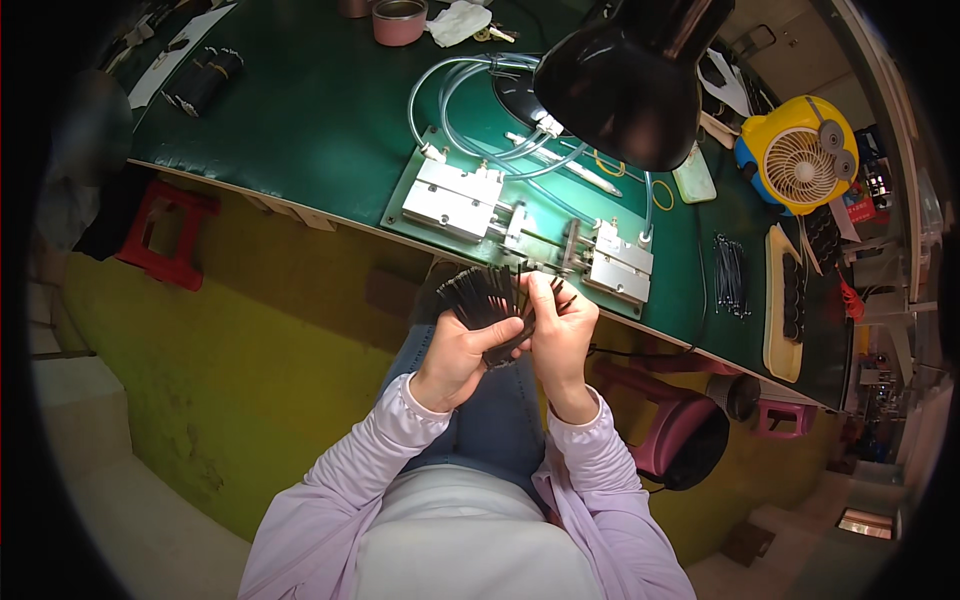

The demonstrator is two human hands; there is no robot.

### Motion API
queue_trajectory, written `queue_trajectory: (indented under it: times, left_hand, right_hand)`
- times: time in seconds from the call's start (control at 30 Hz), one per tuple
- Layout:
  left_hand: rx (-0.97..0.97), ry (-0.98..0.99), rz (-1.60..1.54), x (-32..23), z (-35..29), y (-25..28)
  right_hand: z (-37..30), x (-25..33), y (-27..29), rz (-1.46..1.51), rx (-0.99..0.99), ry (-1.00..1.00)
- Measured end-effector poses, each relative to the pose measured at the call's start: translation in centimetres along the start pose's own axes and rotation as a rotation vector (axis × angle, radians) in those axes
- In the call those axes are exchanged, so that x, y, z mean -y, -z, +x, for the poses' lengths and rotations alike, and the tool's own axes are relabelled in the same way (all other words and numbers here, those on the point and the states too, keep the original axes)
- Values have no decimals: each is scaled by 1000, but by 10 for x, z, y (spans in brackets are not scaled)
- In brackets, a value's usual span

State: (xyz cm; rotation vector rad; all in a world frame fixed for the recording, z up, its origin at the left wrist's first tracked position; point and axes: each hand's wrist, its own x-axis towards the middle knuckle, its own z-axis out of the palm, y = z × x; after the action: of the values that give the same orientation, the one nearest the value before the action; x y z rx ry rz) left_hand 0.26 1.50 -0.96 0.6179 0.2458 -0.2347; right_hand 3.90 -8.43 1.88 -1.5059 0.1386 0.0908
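My left hand (pixel 462 354) is closed round a fanned bundle of thin black strips (pixel 478 298), its thumb lying across their lower part. At the bundle's right side my right hand (pixel 562 335) pinches, thumb and fingers together, at one or more of the same strips; how many it has is too small to tell. Both hands are over my lap, just short of the table edge. Right beyond them stands a metal fixture with a left silver block (pixel 453 199) and a right silver block (pixel 617 262), small clamp parts facing each other between them.
A black lamp (pixel 625 95) overhangs the fixture, and clear air hoses (pixel 445 100) loop behind it. On the green table (pixel 300 130) lie dark thin pieces (pixel 731 275), a cream tray (pixel 778 300) and a yellow fan (pixel 802 155). Stools (pixel 168 235) stand below.
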Motion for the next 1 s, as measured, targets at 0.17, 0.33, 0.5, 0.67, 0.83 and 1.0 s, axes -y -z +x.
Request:
queue_trajectory:
  times: [0.17, 0.33, 0.5, 0.67, 0.83, 1.0]
  left_hand:
    - [1, 11, -5, 1, 2, 0]
    - [18, 10, -22, 4, 3, 2]
    - [5, 26, -68, 5, 1, 2]
    - [-7, 29, -62, 5, -3, 0]
    - [-30, 20, -47, 6, -5, 1]
    - [-40, 6, -43, 8, -5, 1]
  right_hand:
    - [3, -2, 2, 34, 11, -33]
    - [4, -4, 2, 20, -11, -38]
    - [3, -3, 4, 17, 6, -27]
    - [-1, -5, 3, 63, 22, -4]
    - [-3, -3, 2, 25, 25, -1]
    - [-2, -1, 4, 40, 51, -22]
